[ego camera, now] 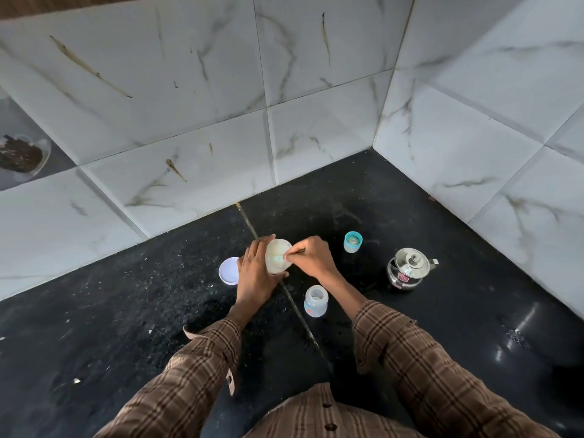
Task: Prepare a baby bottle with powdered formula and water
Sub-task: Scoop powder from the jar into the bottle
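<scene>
My left hand (pixel 254 273) wraps around an open jar of pale powdered formula (pixel 277 257), tilted toward me on the black counter. My right hand (pixel 311 259) pinches the handle of a small scoop (pixel 278 258) whose teal bowl is down in the powder. The jar's white lid (pixel 229 270) lies flat just left of my left hand. An uncapped clear baby bottle (pixel 316 301) stands upright in front of my right wrist. The bottle's teal collar with its teat (pixel 353 241) stands apart to the right of my right hand.
A small steel kettle (pixel 409 269) with a lid sits at the right on the black counter (pixel 126 327). White marble-pattern tiled walls (pixel 284 105) meet in a corner behind. A bowl of dark stuff (pixel 22 156) shows at the far left.
</scene>
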